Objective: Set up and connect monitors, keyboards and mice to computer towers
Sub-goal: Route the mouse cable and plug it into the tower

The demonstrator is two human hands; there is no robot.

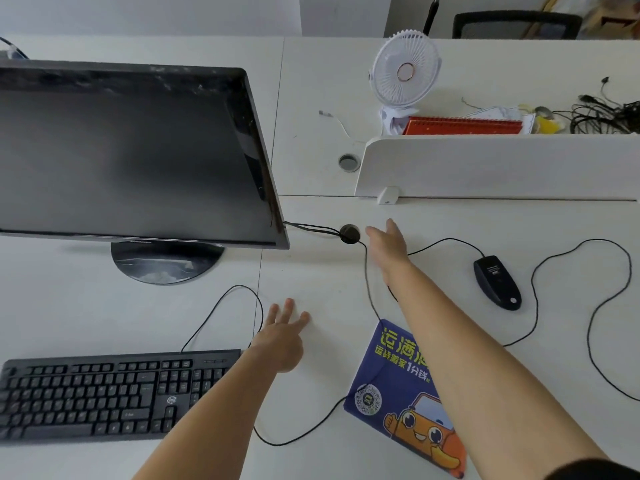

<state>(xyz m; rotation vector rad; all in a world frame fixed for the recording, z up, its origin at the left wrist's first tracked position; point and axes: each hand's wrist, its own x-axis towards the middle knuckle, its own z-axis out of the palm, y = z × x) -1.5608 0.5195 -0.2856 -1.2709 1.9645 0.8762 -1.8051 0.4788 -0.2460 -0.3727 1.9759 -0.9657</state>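
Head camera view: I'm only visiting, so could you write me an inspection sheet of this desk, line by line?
Surface: white desk, made of joined panels.
Job's things: black flat monitor, screen dark, on a round stand; black keyboard front left; black mouse to the right, off the blue cartoon-car mouse pad.
Clutter: white desk fan, orange spiral notebook and tangle of black wires behind the white divider panel.
Hands: left hand open, fingers spread, beside the keyboard; right hand open, reaching towards the round black cable hole; neither holds anything.
Cables: thin black cables loop loosely over the desk; one crosses the mouse pad; the monitor's leads enter the hole.
Surroundings: black mesh chair beyond the far desk.
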